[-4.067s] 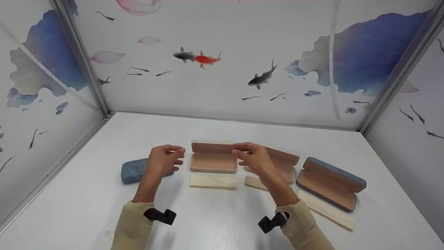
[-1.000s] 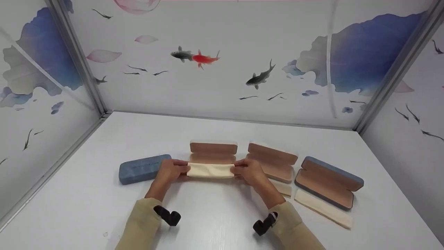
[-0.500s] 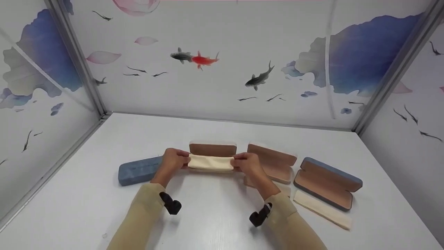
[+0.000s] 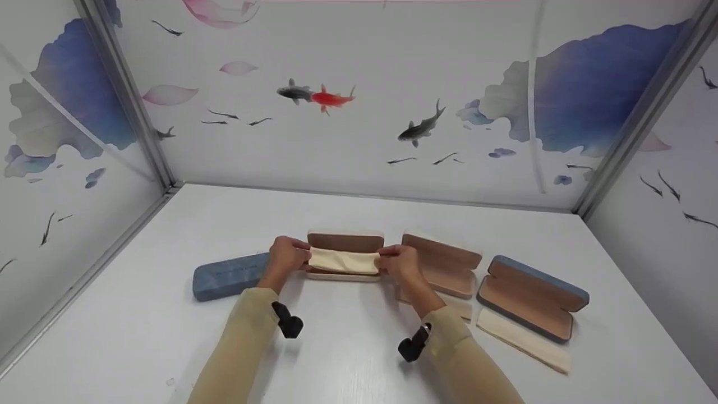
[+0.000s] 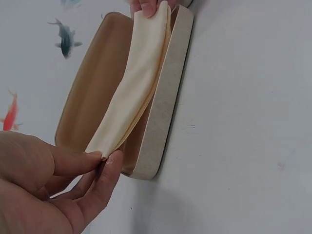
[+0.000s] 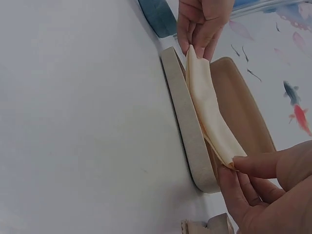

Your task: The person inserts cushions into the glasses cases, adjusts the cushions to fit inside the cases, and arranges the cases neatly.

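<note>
A folded cream cloth [image 4: 344, 261] is stretched between both hands over an open glasses case [image 4: 345, 277] with a tan lining. My left hand [image 4: 287, 257] pinches the cloth's left end between thumb and fingers. At the other end my right hand [image 4: 399, 261] pinches it the same way. In the left wrist view the cloth [image 5: 139, 73] sags into the mouth of the case [image 5: 163, 112], whose lid stands raised behind. The right wrist view shows the cloth [image 6: 207, 97] along the case's front wall [image 6: 185, 122], hiding most of the inside.
A closed blue glasses case [image 4: 227, 279] lies left of the left hand. To the right stand an open tan-lined case [image 4: 454, 275] and an open blue case [image 4: 527, 303]. Folded cloths [image 4: 524, 341] lie in front of these two. Patterned panels [image 4: 359, 140] wall in the table.
Both hands took up the folded cloth from the table in front of the middle case. They have carried it forward and lowered it over the open case.
</note>
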Demonstrator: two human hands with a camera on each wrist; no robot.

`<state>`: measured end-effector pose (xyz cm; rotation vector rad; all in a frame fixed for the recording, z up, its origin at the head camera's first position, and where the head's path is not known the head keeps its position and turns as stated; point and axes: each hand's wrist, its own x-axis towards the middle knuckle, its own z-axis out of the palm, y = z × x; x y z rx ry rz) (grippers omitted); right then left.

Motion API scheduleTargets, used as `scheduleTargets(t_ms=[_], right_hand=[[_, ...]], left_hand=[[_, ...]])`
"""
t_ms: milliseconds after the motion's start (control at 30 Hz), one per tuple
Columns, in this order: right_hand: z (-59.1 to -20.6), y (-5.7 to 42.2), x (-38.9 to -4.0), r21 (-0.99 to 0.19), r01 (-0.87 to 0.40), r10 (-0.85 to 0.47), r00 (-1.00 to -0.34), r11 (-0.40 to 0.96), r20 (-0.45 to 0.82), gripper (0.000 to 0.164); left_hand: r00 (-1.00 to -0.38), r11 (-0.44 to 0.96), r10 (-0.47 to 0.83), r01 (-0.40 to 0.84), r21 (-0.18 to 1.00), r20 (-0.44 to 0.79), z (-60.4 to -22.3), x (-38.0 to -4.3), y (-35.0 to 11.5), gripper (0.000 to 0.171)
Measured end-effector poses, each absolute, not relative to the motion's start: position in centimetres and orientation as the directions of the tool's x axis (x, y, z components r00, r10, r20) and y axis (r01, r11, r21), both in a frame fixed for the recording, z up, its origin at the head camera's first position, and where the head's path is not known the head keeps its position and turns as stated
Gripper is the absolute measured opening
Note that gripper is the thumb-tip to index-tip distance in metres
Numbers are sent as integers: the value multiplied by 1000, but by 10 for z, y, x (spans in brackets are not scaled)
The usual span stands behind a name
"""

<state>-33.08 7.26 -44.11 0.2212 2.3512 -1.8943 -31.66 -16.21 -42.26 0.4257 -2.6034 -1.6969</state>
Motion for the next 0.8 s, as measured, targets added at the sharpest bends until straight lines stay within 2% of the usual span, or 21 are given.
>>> scheduleTargets(t_ms=[467,800], right_hand=[[-440,67,-332,-937,150,63,-989,314,-137,17],[-437,73,-324,-929,121,32,-993,349,-117,19]], left_hand=[[-958,443,-263,-225,868,-115,-425,-318,-160,21],[-967,477,-254,-118,871,8,-431,-315,-157,13]])
